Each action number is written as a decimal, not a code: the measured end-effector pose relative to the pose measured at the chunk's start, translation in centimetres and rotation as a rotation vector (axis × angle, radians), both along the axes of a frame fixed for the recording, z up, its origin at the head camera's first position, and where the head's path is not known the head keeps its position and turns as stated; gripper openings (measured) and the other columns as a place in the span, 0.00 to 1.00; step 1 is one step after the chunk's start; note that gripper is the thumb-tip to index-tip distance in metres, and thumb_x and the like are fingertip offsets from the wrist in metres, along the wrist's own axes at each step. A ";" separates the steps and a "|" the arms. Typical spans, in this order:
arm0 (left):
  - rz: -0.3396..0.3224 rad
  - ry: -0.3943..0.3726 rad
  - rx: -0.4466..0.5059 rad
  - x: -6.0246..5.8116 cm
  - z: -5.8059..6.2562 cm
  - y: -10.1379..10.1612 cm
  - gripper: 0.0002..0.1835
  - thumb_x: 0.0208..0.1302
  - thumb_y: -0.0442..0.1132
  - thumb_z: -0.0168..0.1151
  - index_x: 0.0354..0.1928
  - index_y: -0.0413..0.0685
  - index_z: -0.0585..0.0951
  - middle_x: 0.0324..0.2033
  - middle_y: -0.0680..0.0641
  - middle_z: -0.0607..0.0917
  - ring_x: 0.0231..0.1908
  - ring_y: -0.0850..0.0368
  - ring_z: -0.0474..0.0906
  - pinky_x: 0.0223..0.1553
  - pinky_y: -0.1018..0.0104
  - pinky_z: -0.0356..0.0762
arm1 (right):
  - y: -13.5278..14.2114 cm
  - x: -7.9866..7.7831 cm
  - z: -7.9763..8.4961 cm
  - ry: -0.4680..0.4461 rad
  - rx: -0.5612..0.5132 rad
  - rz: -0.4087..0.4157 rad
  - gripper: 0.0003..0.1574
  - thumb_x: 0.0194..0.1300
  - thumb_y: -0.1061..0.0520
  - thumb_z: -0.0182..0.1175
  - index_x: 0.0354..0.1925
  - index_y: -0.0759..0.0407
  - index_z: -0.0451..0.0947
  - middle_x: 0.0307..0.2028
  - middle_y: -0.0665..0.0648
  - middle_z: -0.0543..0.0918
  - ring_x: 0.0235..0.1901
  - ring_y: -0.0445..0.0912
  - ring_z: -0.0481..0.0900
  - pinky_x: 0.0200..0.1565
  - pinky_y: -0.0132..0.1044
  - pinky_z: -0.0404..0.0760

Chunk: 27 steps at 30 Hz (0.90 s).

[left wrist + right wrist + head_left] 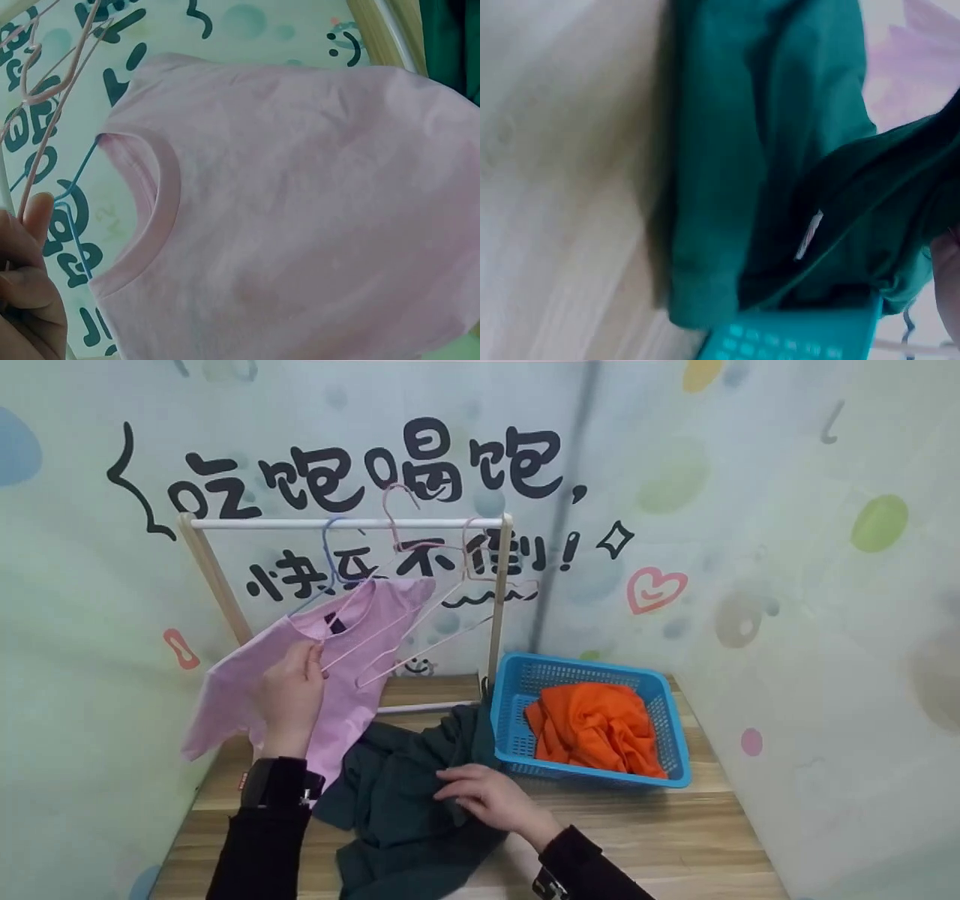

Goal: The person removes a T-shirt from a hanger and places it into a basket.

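Observation:
My left hand (291, 694) pinches the end of a pink wire hanger (352, 604) between thumb and fingers. Behind it a pink T-shirt (349, 660) hangs from a blue hanger (325, 547), whose wire shows through the neck opening in the left wrist view. Over the wooden table, my right hand (491, 799) holds a fold of a dark green garment (405, 787) with its fingertips. The garment lies bunched, one part reaching up to the basket. A small pale label (808, 235) shows inside its opening in the right wrist view.
A white rail (262, 523) on wooden posts stands at the back, with another pale pink hanger (466, 547) on it. Right of the rack, a blue basket (592, 780) contains an orange garment (596, 727). Printed walls surround the wooden table (660, 840).

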<state>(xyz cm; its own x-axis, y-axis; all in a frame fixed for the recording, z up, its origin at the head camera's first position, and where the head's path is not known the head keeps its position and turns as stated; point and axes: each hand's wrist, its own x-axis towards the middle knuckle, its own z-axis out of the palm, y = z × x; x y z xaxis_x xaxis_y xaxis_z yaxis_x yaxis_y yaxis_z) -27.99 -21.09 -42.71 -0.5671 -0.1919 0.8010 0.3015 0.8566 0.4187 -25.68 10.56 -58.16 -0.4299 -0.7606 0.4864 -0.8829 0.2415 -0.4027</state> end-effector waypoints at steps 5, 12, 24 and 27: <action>-0.045 -0.053 -0.022 -0.3 -1.0 0.1 0.09 0.71 0.38 0.60 0.36 0.38 0.81 0.15 0.42 0.73 0.18 0.42 0.72 0.22 0.54 0.66 | -1.3 1.0 -1.8 0.121 0.171 -0.028 0.20 0.64 0.54 0.66 0.56 0.46 0.82 0.67 0.60 0.71 0.69 0.55 0.64 0.67 0.51 0.63; -0.079 -0.092 -0.023 -0.6 -1.7 0.0 0.10 0.71 0.39 0.59 0.35 0.38 0.79 0.17 0.40 0.74 0.20 0.39 0.74 0.24 0.49 0.70 | -1.9 1.7 -3.9 -0.004 0.402 -0.239 0.59 0.48 0.29 0.72 0.74 0.38 0.61 0.77 0.63 0.47 0.74 0.66 0.42 0.62 0.73 0.53; -0.009 -0.324 0.052 0.7 -4.5 -1.5 0.31 0.70 0.58 0.54 0.61 0.40 0.67 0.29 0.34 0.84 0.25 0.34 0.79 0.24 0.43 0.72 | -2.8 2.3 -5.5 -0.248 0.583 -0.409 0.69 0.42 0.24 0.72 0.77 0.34 0.51 0.77 0.63 0.42 0.70 0.67 0.53 0.56 0.75 0.59; -0.003 -0.354 0.054 1.2 -6.0 -2.0 0.34 0.69 0.60 0.54 0.64 0.41 0.65 0.31 0.35 0.83 0.26 0.34 0.79 0.26 0.41 0.72 | -3.3 2.4 -5.6 -0.228 0.597 -0.469 0.60 0.45 0.23 0.70 0.72 0.36 0.62 0.74 0.62 0.52 0.67 0.65 0.58 0.53 0.74 0.64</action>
<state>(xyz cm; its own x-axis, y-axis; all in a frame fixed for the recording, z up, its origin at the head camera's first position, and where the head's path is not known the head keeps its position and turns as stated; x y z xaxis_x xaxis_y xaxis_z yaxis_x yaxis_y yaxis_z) -26.79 -23.05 -48.68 -0.8084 -0.2267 0.5433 0.1322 0.8295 0.5427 -23.23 7.25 -63.80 -0.8104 -0.5797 -0.0848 -0.5467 0.8003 -0.2464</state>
